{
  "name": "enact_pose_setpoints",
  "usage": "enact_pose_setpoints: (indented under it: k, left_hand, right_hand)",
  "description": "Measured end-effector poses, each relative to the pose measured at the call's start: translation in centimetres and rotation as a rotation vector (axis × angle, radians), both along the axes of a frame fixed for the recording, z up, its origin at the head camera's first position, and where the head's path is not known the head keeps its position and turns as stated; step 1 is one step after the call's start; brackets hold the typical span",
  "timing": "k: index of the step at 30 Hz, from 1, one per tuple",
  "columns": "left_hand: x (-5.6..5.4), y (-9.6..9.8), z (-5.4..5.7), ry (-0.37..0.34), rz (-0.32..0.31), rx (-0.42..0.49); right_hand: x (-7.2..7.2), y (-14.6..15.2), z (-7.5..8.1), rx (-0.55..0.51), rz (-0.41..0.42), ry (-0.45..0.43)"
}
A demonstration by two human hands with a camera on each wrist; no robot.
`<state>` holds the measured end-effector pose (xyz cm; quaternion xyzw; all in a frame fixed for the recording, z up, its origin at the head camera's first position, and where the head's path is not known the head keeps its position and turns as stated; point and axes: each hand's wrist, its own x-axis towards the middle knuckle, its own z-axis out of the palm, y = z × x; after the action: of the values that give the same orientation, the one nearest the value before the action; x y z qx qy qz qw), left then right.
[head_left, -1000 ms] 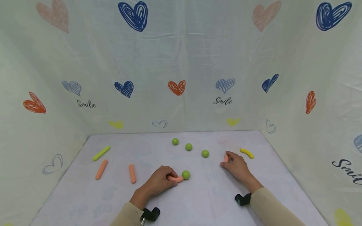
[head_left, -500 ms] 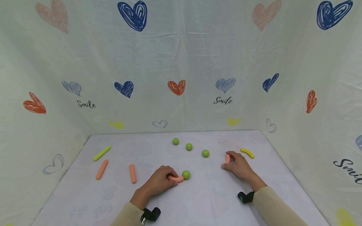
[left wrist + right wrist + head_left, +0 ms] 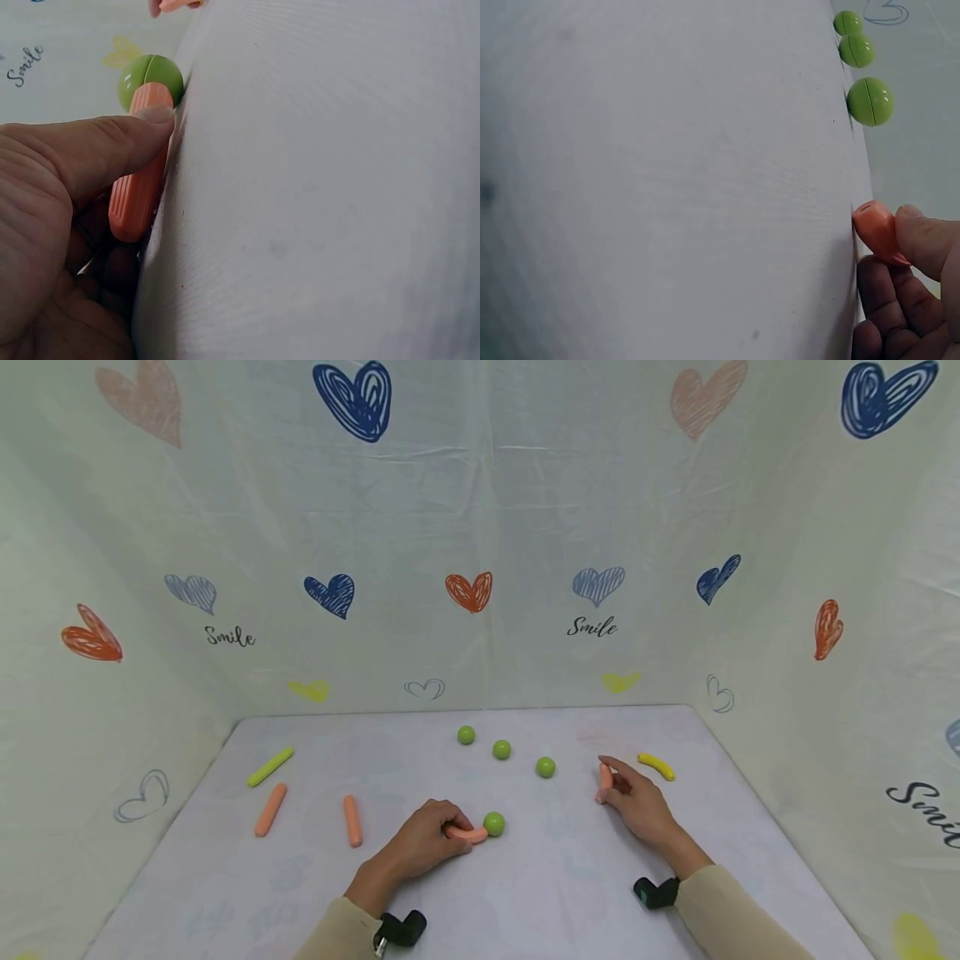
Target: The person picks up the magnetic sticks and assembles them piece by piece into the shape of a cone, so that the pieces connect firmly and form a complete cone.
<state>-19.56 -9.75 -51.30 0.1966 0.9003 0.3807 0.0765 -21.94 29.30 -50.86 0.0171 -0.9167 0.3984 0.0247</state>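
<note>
In the head view my left hand [image 3: 429, 841] pinches a curved orange-pink stick [image 3: 468, 835], like a toy sausage, low over the table. Its far end meets a glossy green ball [image 3: 493, 824]. The left wrist view shows the thumb laid across this stick [image 3: 139, 191], which has ridges on its side, with the ball [image 3: 161, 73] at its tip. Farther right, my right hand [image 3: 637, 800] holds a shorter-looking orange-pink piece [image 3: 605, 777] between thumb and fingers. From the right wrist, that piece [image 3: 877, 229] is partly hidden by the thumb.
Three green balls [image 3: 502, 749] lie in a slanting row at the back. A small yellow banana-shaped piece [image 3: 656, 767] is right of my right hand. At left lie two orange-pink sticks [image 3: 352, 821] and a yellow-green stick [image 3: 271, 767]. Heart-printed cloth [image 3: 480, 527] encloses the white table [image 3: 525, 902].
My right hand has shifted slightly right with the orange-pink piece, and its thumb has slid along it. My left hand, its stick and the ball beside it stay put.
</note>
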Motion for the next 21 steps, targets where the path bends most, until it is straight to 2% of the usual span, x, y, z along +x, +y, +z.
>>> enact_pose_setpoints:
  k: [8,14,21]
  left_hand:
    - [0.2,0.0,0.2,-0.002,-0.005,0.011]
    - [0.4,0.1,0.2,0.005,-0.01,0.006]
    - [0.5,0.2,0.3,0.016,-0.018,0.011]
  right_hand:
    - [0.2,0.0,0.1,-0.07,-0.048,0.036]
    - [0.7,-1.2,0.8,-0.213,-0.112,-0.028]
    - [1.2,-2.7,1.0,-0.37,-0.094,-0.069]
